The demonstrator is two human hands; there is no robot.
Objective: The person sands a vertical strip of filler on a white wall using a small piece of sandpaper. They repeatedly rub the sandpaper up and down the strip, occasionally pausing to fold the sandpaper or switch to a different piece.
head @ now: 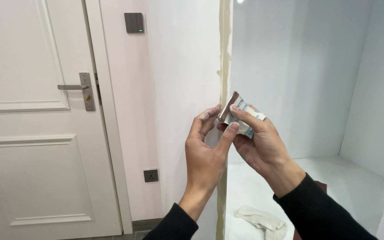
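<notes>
Adhesive strip (241, 116), centre frame, shiny side left, white backing right, its long axis tilting up-left. Right hand (263, 142) pinches it, index finger (245, 114) laid across the top. Left hand (207, 151) is at its lower edge, thumb (227, 135) and fingertips (210, 114) nipping there.

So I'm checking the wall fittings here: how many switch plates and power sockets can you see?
2: a dark switch plate high on the pink wall by the door, and a dark socket low on that wall. Others may lie outside the view.
</notes>
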